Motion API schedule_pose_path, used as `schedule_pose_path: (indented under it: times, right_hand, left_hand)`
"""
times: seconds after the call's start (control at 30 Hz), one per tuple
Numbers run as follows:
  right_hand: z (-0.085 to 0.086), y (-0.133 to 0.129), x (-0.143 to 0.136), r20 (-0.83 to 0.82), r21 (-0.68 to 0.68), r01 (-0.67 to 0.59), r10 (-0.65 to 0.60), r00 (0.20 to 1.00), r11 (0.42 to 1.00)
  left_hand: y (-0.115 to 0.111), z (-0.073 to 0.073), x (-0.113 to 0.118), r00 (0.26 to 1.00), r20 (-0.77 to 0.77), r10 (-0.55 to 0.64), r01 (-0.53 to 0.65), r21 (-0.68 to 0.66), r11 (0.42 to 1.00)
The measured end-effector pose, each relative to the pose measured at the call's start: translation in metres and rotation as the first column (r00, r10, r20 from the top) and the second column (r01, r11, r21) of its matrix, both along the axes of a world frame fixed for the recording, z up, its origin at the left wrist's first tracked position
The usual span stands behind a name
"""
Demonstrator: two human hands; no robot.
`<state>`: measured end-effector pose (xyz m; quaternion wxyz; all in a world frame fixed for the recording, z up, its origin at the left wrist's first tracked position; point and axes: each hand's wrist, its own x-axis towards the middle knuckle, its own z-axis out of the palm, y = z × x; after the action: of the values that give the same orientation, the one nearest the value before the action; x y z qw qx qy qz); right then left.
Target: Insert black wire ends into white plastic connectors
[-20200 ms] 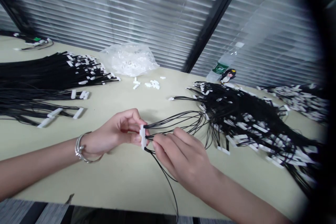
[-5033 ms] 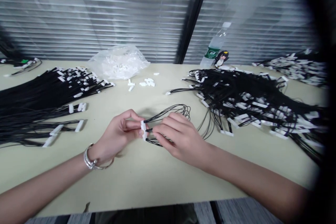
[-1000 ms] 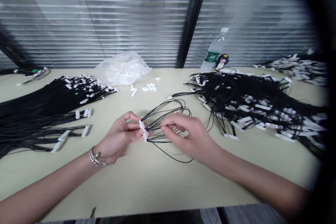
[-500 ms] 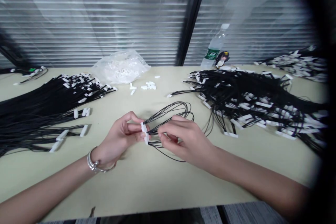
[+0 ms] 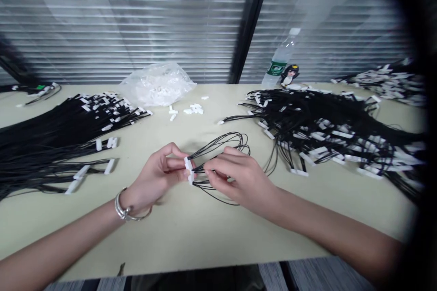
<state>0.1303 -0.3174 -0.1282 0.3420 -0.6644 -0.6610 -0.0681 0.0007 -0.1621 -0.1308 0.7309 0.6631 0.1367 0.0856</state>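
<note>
Between its thumb and fingers, my left hand [image 5: 164, 168] pinches a white plastic connector [image 5: 189, 170], held above the table. Thin black wires [image 5: 218, 143] run out of the connector to the right and curl back in loops. My right hand [image 5: 235, 173] is closed, with thumb and forefinger pinched on wires close to the connector. Its fingertips hide part of the bundle, so I cannot tell how many wires they grip.
On the left lies a heap of black wire harnesses [image 5: 44, 132] with white ends. A larger harness heap [image 5: 307, 113] spreads on the right. Behind are a clear bag [image 5: 159, 84] of white parts, loose white connectors [image 5: 194, 109], a water bottle [image 5: 278, 61] and a penguin figure [image 5: 289, 76].
Both hands keep their grip on the connector and wires. The right hand has shifted very slightly left, and the whole view has tilted a little.
</note>
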Motion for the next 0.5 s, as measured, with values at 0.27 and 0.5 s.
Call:
schedule_pose_path:
  times: [0.27,0.5]
  right_hand:
    - [-0.0010,0.0020,0.0015,0.180,0.025,-0.040,0.035,0.983,0.999]
    - [-0.0029,-0.0010,0.0046,0.461,0.108,-0.064,0.007,0.887,0.992]
  left_hand:
    - [-0.0020,0.0029,0.0007,1.000,-0.009,0.003,-0.003,0.015,1.000]
    - [-0.0037,0.0060,0.0008,1.000,-0.012,0.001,-0.001,0.013,1.000]
